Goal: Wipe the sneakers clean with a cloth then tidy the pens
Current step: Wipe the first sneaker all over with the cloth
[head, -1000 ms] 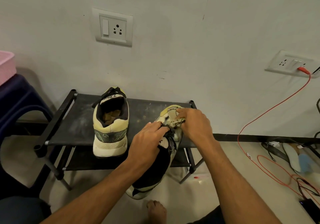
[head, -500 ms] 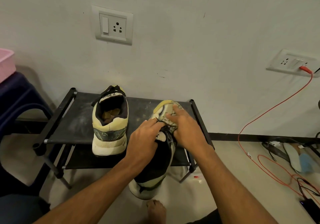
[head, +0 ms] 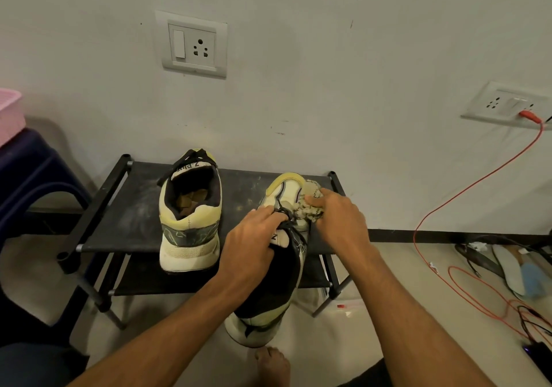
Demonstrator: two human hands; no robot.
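Observation:
A yellow-and-white sneaker (head: 277, 297) is held up in front of the shoe rack, toe pointing away from me. My left hand (head: 249, 246) grips it at the tongue and laces. My right hand (head: 334, 219) holds a crumpled pale cloth (head: 310, 207) and presses it on the right side of the toe. The second sneaker (head: 189, 225) stands on the black rack top (head: 131, 216), heel toward me. No pens are in view.
The rack has a lower shelf (head: 149, 276). A blue chair (head: 33, 177) with a pink basket (head: 9, 111) stands at left. A red cable (head: 466, 195) runs from the wall socket (head: 507, 102) to floor clutter at right. My bare foot (head: 271, 365) is below the sneaker.
My right hand has slid the cloth from the top of the toe toward its right side. The left hand keeps its grip and the held sneaker has barely shifted.

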